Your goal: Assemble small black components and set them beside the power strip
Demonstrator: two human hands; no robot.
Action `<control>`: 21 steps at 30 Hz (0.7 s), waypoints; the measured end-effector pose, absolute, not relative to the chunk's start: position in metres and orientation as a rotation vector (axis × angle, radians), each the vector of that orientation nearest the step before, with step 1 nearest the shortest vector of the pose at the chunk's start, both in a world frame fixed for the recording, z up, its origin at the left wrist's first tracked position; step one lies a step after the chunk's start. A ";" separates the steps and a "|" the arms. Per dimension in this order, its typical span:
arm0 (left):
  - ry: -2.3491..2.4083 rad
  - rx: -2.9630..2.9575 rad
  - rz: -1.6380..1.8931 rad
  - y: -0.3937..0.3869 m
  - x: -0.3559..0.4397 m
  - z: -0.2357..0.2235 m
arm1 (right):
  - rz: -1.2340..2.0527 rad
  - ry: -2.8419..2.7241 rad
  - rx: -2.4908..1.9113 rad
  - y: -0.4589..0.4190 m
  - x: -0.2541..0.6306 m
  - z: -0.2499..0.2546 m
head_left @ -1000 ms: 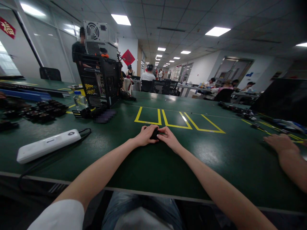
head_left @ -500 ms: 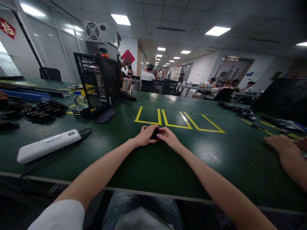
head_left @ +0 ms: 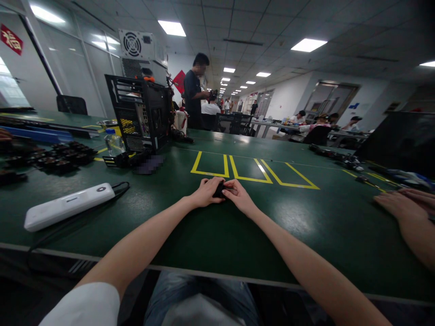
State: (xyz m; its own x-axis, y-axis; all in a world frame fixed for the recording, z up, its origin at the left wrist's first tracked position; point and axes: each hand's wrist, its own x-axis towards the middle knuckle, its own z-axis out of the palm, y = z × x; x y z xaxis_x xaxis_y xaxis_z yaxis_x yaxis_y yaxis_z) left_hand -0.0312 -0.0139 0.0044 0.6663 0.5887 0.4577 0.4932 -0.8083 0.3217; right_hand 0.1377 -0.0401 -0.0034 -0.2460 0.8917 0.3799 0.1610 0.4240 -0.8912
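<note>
A small black part (head_left: 219, 190) is held between my two hands, low over the green table (head_left: 251, 244); most of it is hidden, and I cannot make out its kind. My left hand (head_left: 207, 192) wraps round it from the left. From the right, my right hand (head_left: 238, 194) pinches its edge with thumb and fingertips. Just beyond my hands, yellow tape (head_left: 249, 179) marks several open-ended shapes on the tabletop.
To the left lie a white power strip (head_left: 70, 206) with a black cable and a pile of black parts (head_left: 61, 156). Behind stand a clear bottle (head_left: 113, 144) and an open black computer case (head_left: 142, 113). A co-worker's hands (head_left: 401, 203) rest at the right.
My hands and the black part look almost unmoved. A standing person in dark clothes now shows behind the computer case, nearer the middle. The co-worker's second hand has come into view at right.
</note>
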 end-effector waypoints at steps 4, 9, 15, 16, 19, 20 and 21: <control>0.896 2.708 0.840 -0.012 -0.030 0.003 | 0.949 -1.690 -0.942 -0.038 0.139 -0.003; 0.894 2.704 0.835 -0.014 -0.030 0.004 | 1.104 -1.644 -0.880 -0.037 0.141 -0.004; 0.895 2.708 0.816 -0.015 -0.031 0.006 | 1.087 -1.611 -0.890 -0.042 0.139 -0.005; 0.894 2.711 0.815 -0.015 -0.031 0.006 | 1.084 -1.609 -0.905 -0.042 0.138 -0.005; 0.891 2.717 0.817 -0.014 -0.031 0.005 | 1.048 -1.616 -0.936 -0.042 0.137 -0.006; 0.891 2.718 0.816 -0.014 -0.031 0.005 | 1.031 -1.617 -0.946 -0.041 0.138 -0.006; 0.891 2.718 0.816 -0.014 -0.031 0.005 | 1.018 -1.616 -0.959 -0.041 0.138 -0.006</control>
State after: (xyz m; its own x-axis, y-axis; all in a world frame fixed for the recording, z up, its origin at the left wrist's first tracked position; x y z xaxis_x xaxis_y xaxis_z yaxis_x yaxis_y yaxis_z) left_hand -0.0310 -0.0138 0.0052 0.6720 0.5894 0.4483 0.4982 -0.8077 0.3152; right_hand 0.1379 -0.0408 -0.0057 -0.2276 0.9232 0.3096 0.1195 0.3420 -0.9321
